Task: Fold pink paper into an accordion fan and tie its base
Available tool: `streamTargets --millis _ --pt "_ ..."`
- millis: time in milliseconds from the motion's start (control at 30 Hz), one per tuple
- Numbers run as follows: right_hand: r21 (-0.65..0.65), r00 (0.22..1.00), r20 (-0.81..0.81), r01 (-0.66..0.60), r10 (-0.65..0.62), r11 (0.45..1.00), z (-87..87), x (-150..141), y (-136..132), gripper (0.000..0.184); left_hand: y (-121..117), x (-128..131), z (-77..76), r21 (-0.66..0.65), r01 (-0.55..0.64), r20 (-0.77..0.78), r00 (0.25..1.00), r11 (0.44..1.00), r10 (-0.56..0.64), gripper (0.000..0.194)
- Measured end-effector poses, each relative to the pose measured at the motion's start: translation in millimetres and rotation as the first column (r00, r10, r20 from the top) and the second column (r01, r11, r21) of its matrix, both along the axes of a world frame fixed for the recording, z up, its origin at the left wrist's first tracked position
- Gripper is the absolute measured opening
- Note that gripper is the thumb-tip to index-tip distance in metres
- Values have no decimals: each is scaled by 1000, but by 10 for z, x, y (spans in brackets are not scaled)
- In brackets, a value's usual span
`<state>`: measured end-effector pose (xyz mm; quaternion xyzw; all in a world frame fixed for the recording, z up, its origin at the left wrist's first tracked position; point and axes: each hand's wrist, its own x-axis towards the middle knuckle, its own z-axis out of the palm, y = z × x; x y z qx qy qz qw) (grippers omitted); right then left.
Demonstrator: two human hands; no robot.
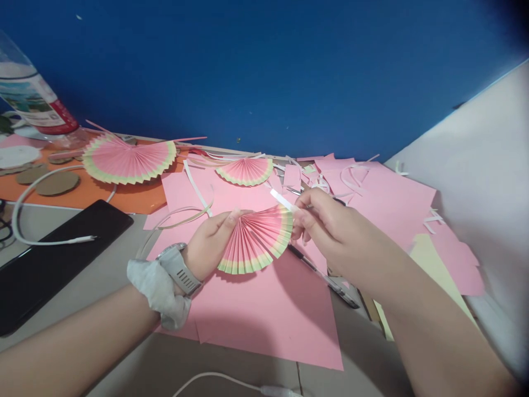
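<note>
Between my hands is a pleated paper fan (258, 240), pink with a yellow and green zigzag rim. My left hand (212, 242), with a watch and a pale scrunchie at the wrist, pinches the fan at its gathered point. At the fan's right edge, my right hand (316, 218) has its thumb and fingers closed on a short white paper strip (281, 199). Its fingertips are close to the fan's rim; whether they grip the rim too I cannot tell. Below the fan lies a pink paper sheet (268, 325).
Two more fans, a large one (130, 157) and a smaller one (244, 171), lie behind. A pen (322, 273) rests right of the sheet. At left are a black phone (61, 259), a white cable (19, 215), cardboard discs (58, 182) and a plastic bottle (35, 94). A blue wall (264, 71) stands behind.
</note>
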<state>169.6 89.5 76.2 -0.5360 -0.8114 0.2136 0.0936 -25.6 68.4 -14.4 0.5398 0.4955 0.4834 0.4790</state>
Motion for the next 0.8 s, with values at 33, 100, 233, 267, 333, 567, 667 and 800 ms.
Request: streamTargets --millis 33,100,233,267,333,567,667,800 --pt "3 1000 3 -1 1 1000 1 -1 0 26 -1 0 1 -3 2 4 1000 1000 -2 46" --pt "8 1000 5 -4 4 1000 1 -3 1 25 -1 -1 6 -7 8 7 1000 1000 -8 45" --pt "23 1000 6 -6 6 1000 5 6 -5 26 -4 -2 16 -16 17 24 1000 1000 -17 43" --pt "24 1000 6 -5 5 1000 7 11 -7 27 -4 -1 17 -18 17 29 999 1000 -16 43" --pt "22 1000 8 -1 1 1000 12 20 -10 27 -4 0 18 -21 24 32 999 999 -23 41" --pt "85 998 56 28 -33 996 6 19 19 24 3 8 31 -29 49 38 998 998 -48 31" --pt "163 996 67 48 -59 985 -2 1 46 19 -3 14 52 -80 35 37 999 996 -32 24" --pt "217 995 69 61 -78 974 38 -20 60 14 -8 17 97 -130 24 97 995 991 -12 14"
